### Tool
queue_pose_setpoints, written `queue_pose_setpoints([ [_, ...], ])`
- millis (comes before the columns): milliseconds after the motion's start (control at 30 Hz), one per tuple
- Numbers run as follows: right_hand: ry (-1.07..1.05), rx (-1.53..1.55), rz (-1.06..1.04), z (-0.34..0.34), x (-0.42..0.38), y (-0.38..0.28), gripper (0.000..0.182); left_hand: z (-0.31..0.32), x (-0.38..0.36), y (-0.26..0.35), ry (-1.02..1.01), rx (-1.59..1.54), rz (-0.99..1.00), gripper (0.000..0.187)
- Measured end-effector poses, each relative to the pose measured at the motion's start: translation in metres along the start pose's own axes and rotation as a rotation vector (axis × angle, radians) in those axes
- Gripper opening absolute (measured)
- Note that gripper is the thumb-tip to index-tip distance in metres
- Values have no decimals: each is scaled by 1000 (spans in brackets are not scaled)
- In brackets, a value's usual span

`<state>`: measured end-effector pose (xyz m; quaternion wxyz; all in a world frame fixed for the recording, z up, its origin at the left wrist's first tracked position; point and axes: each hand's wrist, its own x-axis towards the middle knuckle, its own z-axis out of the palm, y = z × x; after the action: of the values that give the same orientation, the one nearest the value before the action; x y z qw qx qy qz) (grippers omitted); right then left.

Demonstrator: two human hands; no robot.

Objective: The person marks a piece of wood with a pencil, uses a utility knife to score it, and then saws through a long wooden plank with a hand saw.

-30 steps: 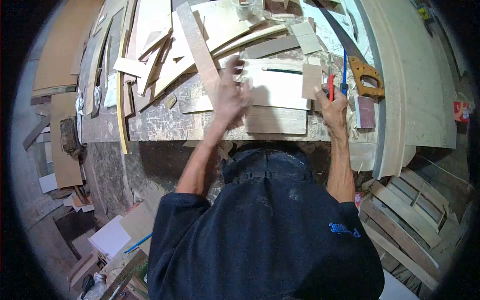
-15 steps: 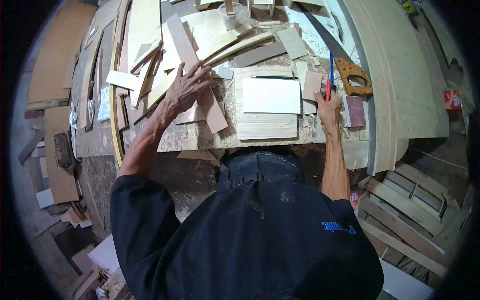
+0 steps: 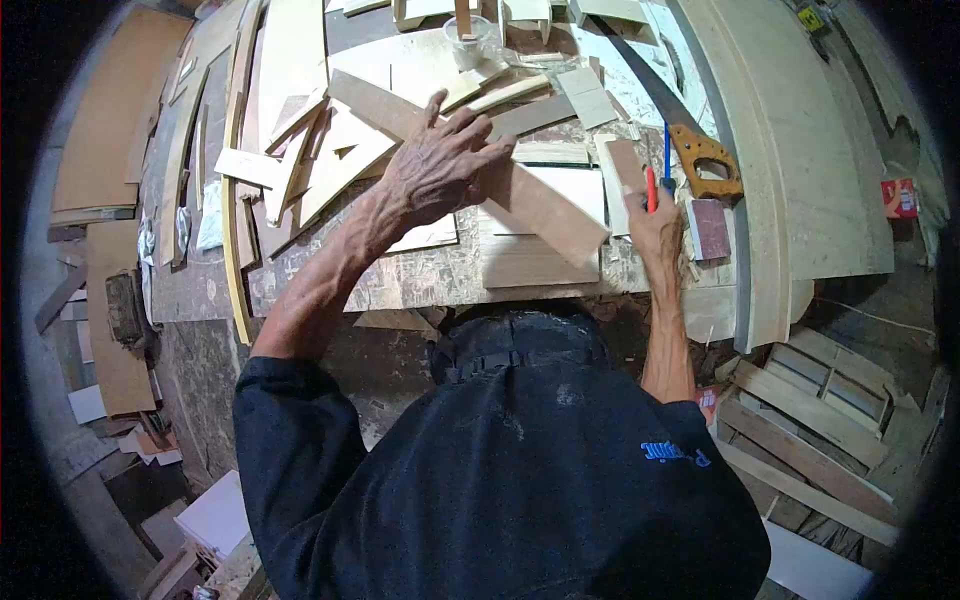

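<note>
My left hand [image 3: 445,165] grips a long, thin wood strip [image 3: 550,215] from above, its fingers bent over the edges. The strip slants across a white rectangular piece [image 3: 575,185] and a light wooden board [image 3: 535,268], partly covering both. To the right, my right hand [image 3: 655,225] is closed around a slim red object [image 3: 652,188], whose kind I cannot make out. A slender blue object [image 3: 667,150] stands out just beyond that hand. My right fingertips also lie against a small brown wood piece [image 3: 628,165].
A handsaw [image 3: 705,165] lies at the right, with a dark red block [image 3: 709,230] below its handle. Offcuts [image 3: 290,150] crowd the left side of the workbench. A clear plastic cup [image 3: 466,45] stands at the back. Long boards [image 3: 770,180] line the right edge.
My left hand has moved right and slightly toward me, carrying the wood strip over the white piece and board. My right hand has shifted slightly down, still around the red object.
</note>
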<state>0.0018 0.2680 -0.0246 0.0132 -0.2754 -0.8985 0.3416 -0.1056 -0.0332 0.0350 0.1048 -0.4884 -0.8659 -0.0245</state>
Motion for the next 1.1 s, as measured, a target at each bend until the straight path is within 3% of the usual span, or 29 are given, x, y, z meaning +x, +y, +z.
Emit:
queue_pose_setpoints([
  [133,-10,133,-275,22,-23,17,42,-44,9,17,7,-95,-121,69],
  [167,24,169,-366,28,-26,14,45,-48,7,17,113,-63,-121,77],
  [233,-88,-55,-178,25,-27,-1,47,-61,-1,18,142,-68,-187,76],
  [333,-61,-154,-152,34,-24,1,49,-70,-22,14,171,-71,-337,71],
  [433,-229,186,-40,28,-20,8,48,-75,-45,13,231,-115,-499,69],
  [567,-185,376,-202,25,-25,22,39,-72,-75,16,251,-155,-628,68],
  [600,-91,509,-313,18,-35,8,35,-66,-83,16,219,-160,-668,68],
  [667,-105,519,-248,17,-40,5,40,-59,-98,19,126,-166,-764,69],
  [733,-129,362,-208,16,-34,9,40,-55,-103,24,145,-161,-736,68],
  [767,-131,459,-217,19,-33,11,39,-56,-105,26,155,-156,-723,68],
  [800,-136,555,-229,21,-31,9,38,-59,-108,29,36,-225,-808,75],
  [867,-109,704,-256,28,-26,-1,32,-47,-116,31,64,-235,-768,77],
  [967,-104,774,-114,44,-3,-33,31,-35,-122,34,72,-159,-700,81],
  [1033,-77,861,-246,66,20,-60,27,-21,-126,35,135,-135,-652,80],
  [1100,-108,701,-257,76,31,-91,26,-19,-128,37,23,-194,-696,79],
])
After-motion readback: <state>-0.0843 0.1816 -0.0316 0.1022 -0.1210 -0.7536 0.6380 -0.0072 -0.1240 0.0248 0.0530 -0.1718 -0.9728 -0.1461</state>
